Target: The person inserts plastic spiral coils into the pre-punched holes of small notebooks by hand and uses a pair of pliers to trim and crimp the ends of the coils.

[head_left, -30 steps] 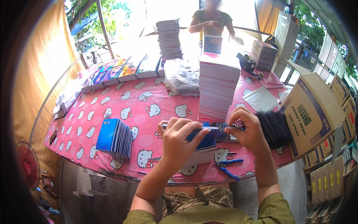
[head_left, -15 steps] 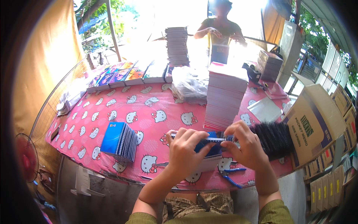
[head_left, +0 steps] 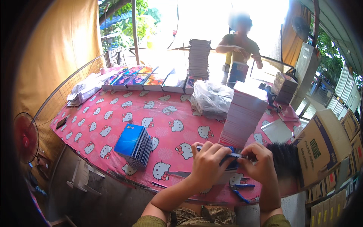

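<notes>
Blown-out backlight, dark fisheye rim.

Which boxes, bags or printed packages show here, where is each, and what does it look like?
Cardboard box: right of table, brown, tilted, dark printed panel.
More cartons: lower right, brown, stacked.
Plastic bag: table middle, clear, crumpled.
Phone: table's left edge, flat, dark screen.

Brown cardboard box (head_left: pixel 321 145) with dark label at right; more cartons (head_left: pixel 325 206), seemingly stacked, below it.
</notes>
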The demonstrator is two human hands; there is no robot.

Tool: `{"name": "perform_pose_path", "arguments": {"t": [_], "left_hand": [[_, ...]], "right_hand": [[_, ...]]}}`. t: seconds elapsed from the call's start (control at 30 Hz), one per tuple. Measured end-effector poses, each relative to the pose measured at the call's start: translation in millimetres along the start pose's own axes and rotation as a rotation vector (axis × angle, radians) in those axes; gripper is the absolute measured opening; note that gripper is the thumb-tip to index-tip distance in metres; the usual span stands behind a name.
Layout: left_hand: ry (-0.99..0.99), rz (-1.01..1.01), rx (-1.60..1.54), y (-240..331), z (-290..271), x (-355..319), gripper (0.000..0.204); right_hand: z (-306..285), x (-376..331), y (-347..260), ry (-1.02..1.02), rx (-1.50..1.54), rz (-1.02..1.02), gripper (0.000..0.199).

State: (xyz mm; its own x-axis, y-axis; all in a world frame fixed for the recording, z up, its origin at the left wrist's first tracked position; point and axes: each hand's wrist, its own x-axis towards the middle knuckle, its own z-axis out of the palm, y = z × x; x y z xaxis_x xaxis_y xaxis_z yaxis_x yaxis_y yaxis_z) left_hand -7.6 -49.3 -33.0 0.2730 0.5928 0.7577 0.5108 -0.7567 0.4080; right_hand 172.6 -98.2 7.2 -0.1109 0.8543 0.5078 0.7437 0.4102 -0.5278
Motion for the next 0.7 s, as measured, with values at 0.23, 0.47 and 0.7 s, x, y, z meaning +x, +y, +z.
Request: {"name": "perform_pose_path", "arguments": {"t": [0.23, 0.47, 0.7], "left_hand": [[-0.001, -0.005, -0.002, -5.3, 4.9, 0.6, 0.018], [-0.026, 0.023, -0.030, -1.5, 10.8, 1.6, 0.020], [-0.028, 0.031, -0.102, -0.2, 12.3, 11.5, 0.022]], "right_hand": [[11.3, 4.4, -7.8, 0.140, -0.037, -0.052, 0.011], [0.6, -1.5, 25.5, 0.030, 0.002, -0.104, 0.007], [11.7, -34.6, 161.3, -0.460, -0.475, 0.194, 0.050]]}}
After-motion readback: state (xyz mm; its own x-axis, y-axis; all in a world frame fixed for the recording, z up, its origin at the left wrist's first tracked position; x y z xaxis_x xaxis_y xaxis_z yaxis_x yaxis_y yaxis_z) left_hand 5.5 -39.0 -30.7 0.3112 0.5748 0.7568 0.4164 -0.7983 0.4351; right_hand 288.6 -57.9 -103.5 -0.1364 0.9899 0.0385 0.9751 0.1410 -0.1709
